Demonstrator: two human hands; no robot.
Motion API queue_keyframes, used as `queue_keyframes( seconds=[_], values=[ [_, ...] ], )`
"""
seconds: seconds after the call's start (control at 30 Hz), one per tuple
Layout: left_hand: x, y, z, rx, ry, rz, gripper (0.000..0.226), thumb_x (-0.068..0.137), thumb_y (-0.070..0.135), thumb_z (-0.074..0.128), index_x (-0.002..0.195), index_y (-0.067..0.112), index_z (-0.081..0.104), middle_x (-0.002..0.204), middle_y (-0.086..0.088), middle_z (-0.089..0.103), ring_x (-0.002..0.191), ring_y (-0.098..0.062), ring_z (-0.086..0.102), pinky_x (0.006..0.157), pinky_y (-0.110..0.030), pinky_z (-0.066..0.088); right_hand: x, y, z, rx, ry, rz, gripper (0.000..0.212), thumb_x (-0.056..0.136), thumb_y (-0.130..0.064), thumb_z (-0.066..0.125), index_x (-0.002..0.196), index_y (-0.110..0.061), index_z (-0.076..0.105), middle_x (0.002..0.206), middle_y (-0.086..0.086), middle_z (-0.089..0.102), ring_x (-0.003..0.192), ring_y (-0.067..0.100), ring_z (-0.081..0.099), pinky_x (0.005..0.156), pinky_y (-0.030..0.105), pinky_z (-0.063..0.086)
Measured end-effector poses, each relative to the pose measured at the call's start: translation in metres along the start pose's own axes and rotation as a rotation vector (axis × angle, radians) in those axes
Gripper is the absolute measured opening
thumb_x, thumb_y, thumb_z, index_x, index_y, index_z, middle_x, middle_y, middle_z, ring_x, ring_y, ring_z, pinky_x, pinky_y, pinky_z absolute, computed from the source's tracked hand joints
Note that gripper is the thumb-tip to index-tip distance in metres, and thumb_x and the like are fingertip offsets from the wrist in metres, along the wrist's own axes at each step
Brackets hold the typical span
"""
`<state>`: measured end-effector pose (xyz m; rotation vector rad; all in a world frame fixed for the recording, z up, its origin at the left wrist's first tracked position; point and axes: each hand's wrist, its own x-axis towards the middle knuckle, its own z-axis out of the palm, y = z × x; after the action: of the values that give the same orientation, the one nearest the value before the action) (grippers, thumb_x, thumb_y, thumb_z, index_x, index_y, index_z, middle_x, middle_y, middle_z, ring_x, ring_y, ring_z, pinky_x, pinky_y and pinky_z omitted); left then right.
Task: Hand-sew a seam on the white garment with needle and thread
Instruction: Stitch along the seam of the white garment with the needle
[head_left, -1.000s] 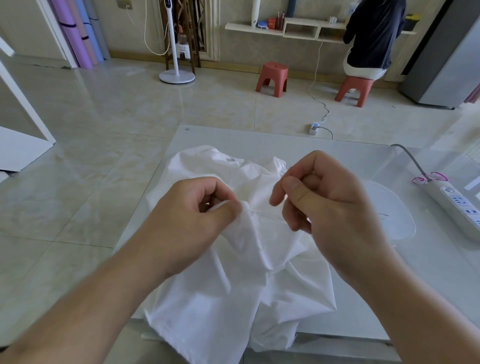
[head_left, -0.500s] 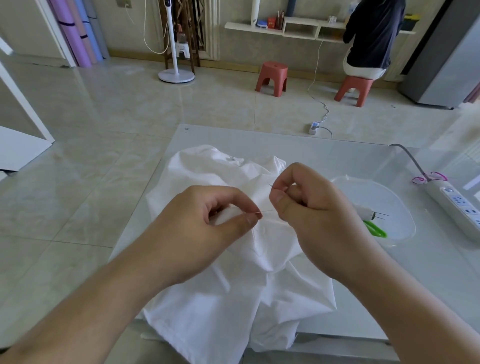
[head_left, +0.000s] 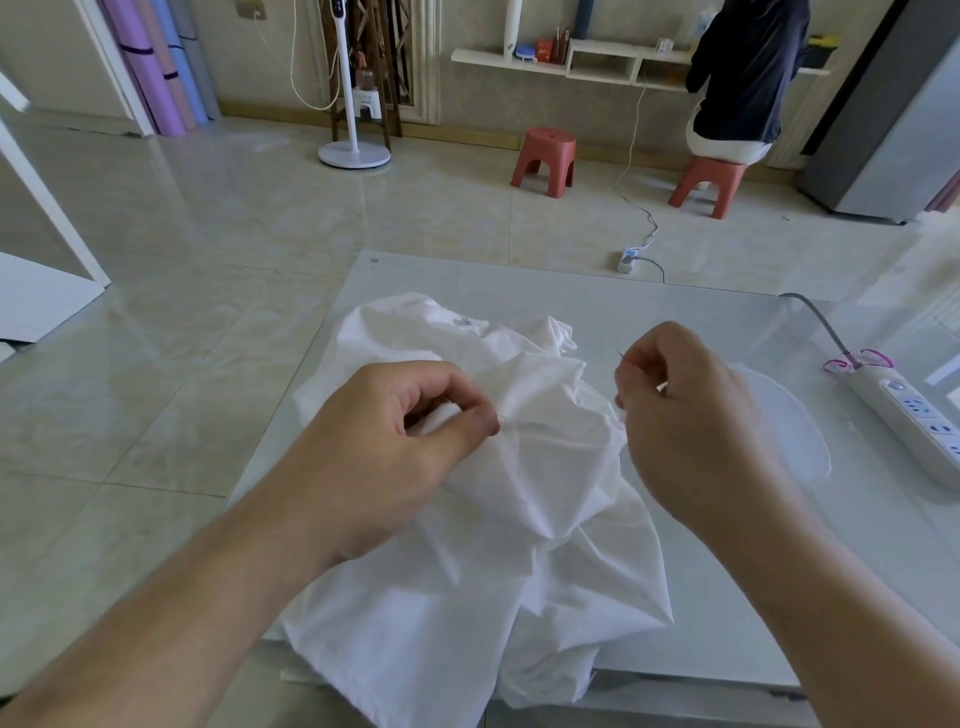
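White garment pinched by left hand, right hand now drawn away with needle

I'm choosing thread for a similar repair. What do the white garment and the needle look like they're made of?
White garment: thin woven cloth, likely cotton or a blend; matte, with soft creases and slightly sheer folds. Needle, pinched by the right hand: looks like thin metal, though too small to be sure.

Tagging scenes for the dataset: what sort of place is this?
Most likely a home living room, not a workshop: glossy tiled floor, small red plastic stools, a standing fan and a wall shelf of odds and ends behind the white table.
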<state>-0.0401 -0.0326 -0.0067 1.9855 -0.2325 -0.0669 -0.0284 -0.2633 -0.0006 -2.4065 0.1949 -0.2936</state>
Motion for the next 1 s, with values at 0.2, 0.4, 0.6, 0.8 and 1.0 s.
queue_keyframes(
  seconds=[0.2,0.4,0.6,0.8,1.0],
  values=[
    [0.000,-0.002,-0.001,0.013,0.002,0.008,0.012,0.095,0.035,0.072,0.085,0.034,0.079,0.082,0.003,0.076,0.073,-0.010,0.066,0.063,-0.014,0.048,-0.016,-0.021,0.010,0.428,-0.285,-0.054,0.010,0.100,-0.019,0.066,0.090,-0.021,0.065,0.054,-0.005,0.040,0.052,0.015,0.037,0.053,0.033,0.033],
    [0.000,-0.002,0.001,0.000,0.005,0.009,0.014,0.096,0.029,0.074,0.082,0.029,0.079,0.065,0.011,0.065,0.059,-0.004,0.055,0.057,-0.012,0.041,-0.023,-0.027,0.014,0.302,-0.357,-0.150,0.015,0.093,-0.022,0.077,0.079,-0.020,0.072,0.050,-0.012,0.031,0.046,0.008,0.032,0.045,0.014,0.030],
    [-0.001,0.001,0.000,-0.011,0.016,0.001,0.012,0.094,0.031,0.075,0.083,0.029,0.079,0.074,0.005,0.072,0.065,-0.008,0.062,0.060,-0.012,0.044,-0.015,-0.020,0.010,0.287,-0.300,-0.059,0.022,0.090,-0.006,0.074,0.071,-0.014,0.068,0.047,-0.012,0.034,0.045,0.008,0.031,0.045,0.016,0.030],
    [-0.001,0.001,0.000,0.002,0.032,0.008,0.018,0.097,0.027,0.074,0.079,0.027,0.079,0.054,0.008,0.052,0.051,-0.002,0.043,0.052,-0.011,0.036,-0.002,-0.007,0.007,-0.099,-0.126,0.081,0.014,0.087,-0.015,0.062,0.075,-0.020,0.066,0.051,-0.011,0.053,0.047,0.011,0.048,0.041,0.023,0.040],
    [-0.001,0.001,0.000,-0.005,0.021,0.000,0.016,0.096,0.028,0.074,0.081,0.030,0.079,0.070,0.012,0.071,0.062,0.002,0.060,0.060,-0.008,0.043,-0.013,-0.016,0.001,0.153,-0.274,-0.103,0.020,0.090,-0.009,0.067,0.093,-0.029,0.067,0.048,-0.013,0.038,0.045,0.008,0.036,0.045,0.019,0.031]
  ],
)
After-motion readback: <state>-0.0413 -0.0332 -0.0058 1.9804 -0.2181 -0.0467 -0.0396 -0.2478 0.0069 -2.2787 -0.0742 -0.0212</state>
